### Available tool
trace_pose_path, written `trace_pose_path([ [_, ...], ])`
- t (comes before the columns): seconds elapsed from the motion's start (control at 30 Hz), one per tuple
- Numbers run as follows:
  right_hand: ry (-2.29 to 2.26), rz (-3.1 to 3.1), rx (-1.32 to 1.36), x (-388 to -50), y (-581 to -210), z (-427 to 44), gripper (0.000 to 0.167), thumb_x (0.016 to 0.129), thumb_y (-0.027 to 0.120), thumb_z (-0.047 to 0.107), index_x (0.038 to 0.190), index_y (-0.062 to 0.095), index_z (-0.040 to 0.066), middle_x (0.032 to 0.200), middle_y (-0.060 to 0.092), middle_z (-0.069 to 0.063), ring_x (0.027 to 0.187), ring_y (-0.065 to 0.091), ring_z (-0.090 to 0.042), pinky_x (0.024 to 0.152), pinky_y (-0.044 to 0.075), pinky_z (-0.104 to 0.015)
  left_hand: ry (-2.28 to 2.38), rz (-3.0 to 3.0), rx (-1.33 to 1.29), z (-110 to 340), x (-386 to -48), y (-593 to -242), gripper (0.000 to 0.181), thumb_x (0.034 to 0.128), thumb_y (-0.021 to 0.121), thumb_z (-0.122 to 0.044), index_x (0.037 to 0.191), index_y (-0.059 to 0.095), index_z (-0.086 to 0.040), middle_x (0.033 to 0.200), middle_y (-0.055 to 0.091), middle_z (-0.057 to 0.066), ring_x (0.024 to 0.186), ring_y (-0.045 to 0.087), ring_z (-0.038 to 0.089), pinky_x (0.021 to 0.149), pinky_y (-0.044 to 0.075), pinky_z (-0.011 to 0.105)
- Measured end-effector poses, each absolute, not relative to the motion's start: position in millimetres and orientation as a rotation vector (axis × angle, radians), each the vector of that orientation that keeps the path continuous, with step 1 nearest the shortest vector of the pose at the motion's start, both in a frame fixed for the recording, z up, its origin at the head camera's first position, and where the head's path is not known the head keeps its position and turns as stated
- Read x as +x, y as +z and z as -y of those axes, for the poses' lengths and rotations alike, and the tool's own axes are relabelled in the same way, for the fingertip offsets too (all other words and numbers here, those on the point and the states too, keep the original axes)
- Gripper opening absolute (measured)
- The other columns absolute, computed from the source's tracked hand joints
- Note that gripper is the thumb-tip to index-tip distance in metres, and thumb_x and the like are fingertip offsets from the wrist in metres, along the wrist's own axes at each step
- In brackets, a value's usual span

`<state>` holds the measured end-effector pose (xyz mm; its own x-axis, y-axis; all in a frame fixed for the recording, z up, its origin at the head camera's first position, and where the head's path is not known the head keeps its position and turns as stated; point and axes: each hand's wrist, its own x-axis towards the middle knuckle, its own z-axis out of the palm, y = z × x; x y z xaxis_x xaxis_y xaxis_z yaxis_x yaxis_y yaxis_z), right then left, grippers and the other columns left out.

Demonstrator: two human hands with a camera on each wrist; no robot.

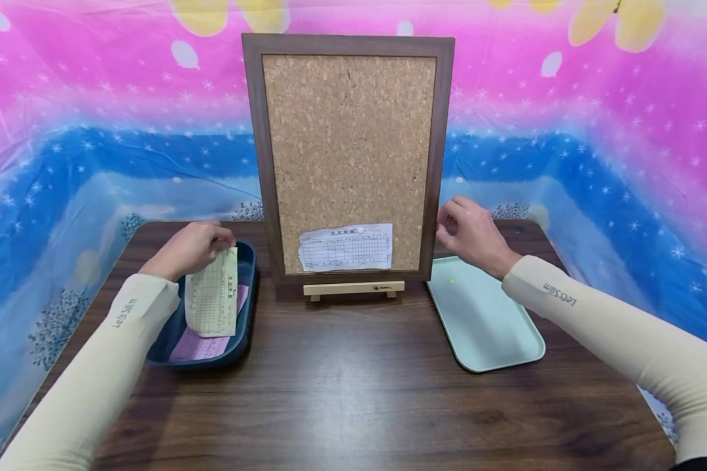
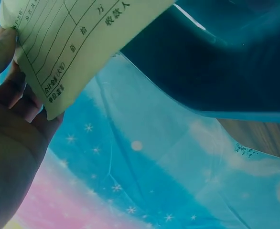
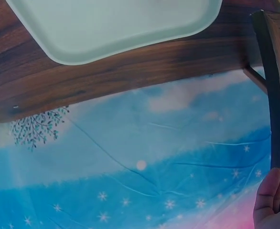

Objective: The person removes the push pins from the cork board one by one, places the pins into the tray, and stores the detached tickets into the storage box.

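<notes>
My left hand [image 1: 191, 248] pinches a pale yellow printed form slip [image 1: 215, 294] by its upper end, holding it over a dark blue bin [image 1: 250, 314]. Pink slips [image 1: 197, 347] lie in the bin under it. In the left wrist view the yellow slip [image 2: 78, 43] rests against my thumb and fingers. My right hand [image 1: 474, 235], fingers bent, is at the right edge of a framed cork board [image 1: 353, 144]; whether it touches the frame or holds something small is hidden. A white form slip [image 1: 346, 248] is on the board's lower part, with a white pushpin [image 1: 361, 230] at its top.
The board stands upright on a small wooden easel [image 1: 353, 288]. A light green tray [image 1: 489, 327] lies to its right, with a tiny yellowish piece [image 1: 452, 281] on it. Everything stands on a dark wooden table [image 1: 353, 392], with a patterned cloth [image 1: 507, 98] behind.
</notes>
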<state>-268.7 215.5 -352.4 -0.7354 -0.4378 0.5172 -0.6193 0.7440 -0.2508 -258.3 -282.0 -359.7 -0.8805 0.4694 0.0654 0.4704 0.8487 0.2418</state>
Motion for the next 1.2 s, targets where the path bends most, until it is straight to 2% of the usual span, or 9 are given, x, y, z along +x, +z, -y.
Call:
trace_pose_path([
  [0.23,0.601,2.471,0.790,-265.7,-362.4,-223.7,0.008,0.080,0.065,0.000,0.085,0.061,0.004,0.084,0.053,-0.004,0.076,0.050,-0.019,0.066,0.043,-0.035,-0.419,3.020,-0.731,282.6,-256.9,-363.2,0.021,0.0910,0.054,0.005,0.105,0.068,0.001,0.098,0.061,0.014,0.091,0.058,0.031,0.076,0.047,0.048],
  [0.6,0.582,2.598,0.668,-263.2,-385.0,-235.8,0.006,0.084,0.065,0.002,0.088,0.062,0.004,0.087,0.054,-0.006,0.077,0.051,-0.021,0.067,0.046,-0.038,-0.472,3.075,-0.658,284.5,-258.9,-370.9,0.020,0.0924,0.052,0.002,0.103,0.069,0.000,0.100,0.064,0.015,0.091,0.059,0.031,0.076,0.047,0.048],
  [0.8,0.598,2.749,0.677,-266.4,-403.0,-246.2,0.005,0.085,0.063,0.002,0.089,0.063,0.004,0.087,0.055,-0.007,0.077,0.055,-0.022,0.068,0.047,-0.038,-0.511,3.142,-0.614,282.7,-257.3,-376.1,0.022,0.0925,0.050,0.004,0.103,0.069,0.002,0.098,0.066,0.016,0.085,0.061,0.026,0.073,0.049,0.045],
  [1.03,0.607,2.860,0.699,-270.5,-420.3,-253.2,0.005,0.085,0.062,0.002,0.087,0.063,0.007,0.087,0.056,-0.005,0.078,0.057,-0.022,0.068,0.048,-0.037,-0.536,3.148,-0.606,279.5,-255.0,-378.7,0.020,0.0931,0.053,0.001,0.105,0.068,0.004,0.098,0.066,0.016,0.083,0.061,0.025,0.076,0.050,0.047],
  [1.2,0.612,2.936,0.663,-271.8,-428.6,-255.0,0.005,0.085,0.062,0.002,0.089,0.064,0.003,0.087,0.057,-0.006,0.077,0.056,-0.020,0.067,0.048,-0.037,-0.546,3.152,-0.579,278.4,-255.3,-378.8,0.019,0.0936,0.052,0.001,0.105,0.068,0.004,0.098,0.065,0.017,0.083,0.060,0.025,0.075,0.049,0.047],
])
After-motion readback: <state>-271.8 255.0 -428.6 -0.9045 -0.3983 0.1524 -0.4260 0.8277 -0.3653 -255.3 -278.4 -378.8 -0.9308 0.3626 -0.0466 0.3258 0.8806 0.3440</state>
